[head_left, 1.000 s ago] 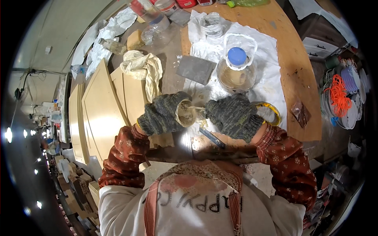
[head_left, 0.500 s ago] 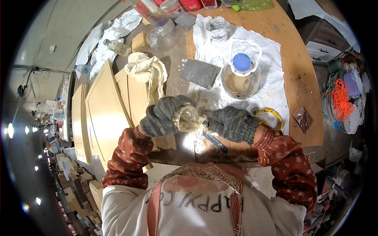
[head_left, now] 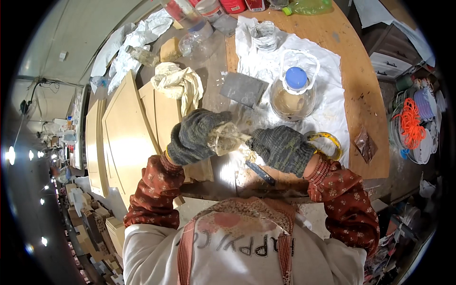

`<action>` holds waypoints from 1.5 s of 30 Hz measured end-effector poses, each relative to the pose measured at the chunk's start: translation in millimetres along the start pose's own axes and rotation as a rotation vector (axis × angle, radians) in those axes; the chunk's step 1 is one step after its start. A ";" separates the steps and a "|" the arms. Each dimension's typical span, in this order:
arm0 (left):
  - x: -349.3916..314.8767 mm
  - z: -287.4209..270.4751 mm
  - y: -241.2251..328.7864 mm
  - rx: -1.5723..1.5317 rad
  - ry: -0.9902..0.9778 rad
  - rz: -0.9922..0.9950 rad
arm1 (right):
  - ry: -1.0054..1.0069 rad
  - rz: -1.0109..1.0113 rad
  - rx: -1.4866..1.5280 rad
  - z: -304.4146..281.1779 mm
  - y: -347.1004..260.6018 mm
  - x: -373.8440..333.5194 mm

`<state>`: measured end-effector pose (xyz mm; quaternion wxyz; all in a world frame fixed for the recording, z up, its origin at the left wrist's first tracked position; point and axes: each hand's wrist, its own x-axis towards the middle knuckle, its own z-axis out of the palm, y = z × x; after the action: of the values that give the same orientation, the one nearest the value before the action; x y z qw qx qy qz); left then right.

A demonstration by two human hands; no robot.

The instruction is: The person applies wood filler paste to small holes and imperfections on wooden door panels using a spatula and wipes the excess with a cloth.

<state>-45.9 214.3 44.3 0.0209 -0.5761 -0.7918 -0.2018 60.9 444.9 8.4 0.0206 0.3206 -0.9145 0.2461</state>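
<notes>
Both my hands wear dark grey knitted gloves. My left hand (head_left: 194, 137) is closed around a cloudy clear plastic cup (head_left: 224, 139), tilted with one side toward my right hand. At that side, the fingers of my right hand (head_left: 281, 149) are pinched together on a thin pale piece, too small to make out. Below the right fingers, a dark flat strip-like tool (head_left: 260, 172) lies on the table amid yellowish crumbs. A yellow tape roll (head_left: 327, 142) lies beside my right wrist.
A clear jug (head_left: 292, 102) with a blue cap stands on a white cloth (head_left: 327, 66). A grey sanding sheet (head_left: 243, 89) lies left of it. Farther left are a cream rag (head_left: 178, 83) and leaning wooden panels (head_left: 126, 137). Bottles and cans line the far edge.
The cup has turned in my left hand, from its round end showing to more of its side. My right fingers have shifted slightly right, and the view has moved a little.
</notes>
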 end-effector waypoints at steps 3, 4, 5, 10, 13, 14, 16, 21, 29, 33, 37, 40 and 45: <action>2.4 -1.6 3.2 0.110 0.089 0.043 | 0.272 -0.151 -0.087 22.3 1.3 -7.7; 3.1 -0.7 4.3 0.110 0.090 0.043 | 0.272 -0.151 -0.088 30.9 1.5 -8.0; 4.4 1.3 6.2 0.133 0.119 0.011 | 0.242 -0.142 -0.131 39.5 1.0 -8.0; -2.6 12.7 11.3 0.190 0.185 -0.115 | 0.320 0.001 -0.045 60.5 -8.2 -4.6; -3.6 20.4 13.6 0.378 0.225 -0.033 | 0.247 0.009 -0.060 67.5 -5.3 -8.1; -3.6 23.0 12.2 0.377 0.275 -0.061 | 0.261 -0.057 -0.150 73.7 -4.4 -11.9; -9.6 22.0 12.1 0.386 0.314 -0.094 | 0.274 -0.141 -0.228 63.7 -11.0 -5.9; -15.0 23.4 20.4 0.370 0.363 -0.200 | 0.376 0.243 0.099 36.2 -24.7 -4.4; -13.5 20.7 36.5 0.026 0.327 -0.116 | 0.452 0.113 0.110 61.0 -19.9 0.2; -12.9 1.7 31.8 -0.479 -0.017 -0.372 | 0.506 0.045 0.281 68.4 -21.1 1.7; -22.0 5.1 29.9 -0.768 -0.071 -0.344 | 0.452 0.068 0.222 46.3 -24.1 4.4; -9.5 0.7 45.4 -1.037 -0.124 -0.392 | 0.413 0.083 0.192 60.1 -18.8 3.7; -28.7 30.3 47.1 -0.910 -0.088 -0.383 | 0.271 0.467 0.134 95.5 -18.8 2.7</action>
<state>13.2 210.8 22.9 -0.3036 -0.3789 -0.7151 -0.5030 81.4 386.4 -66.7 0.0644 0.0660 -0.9342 0.3447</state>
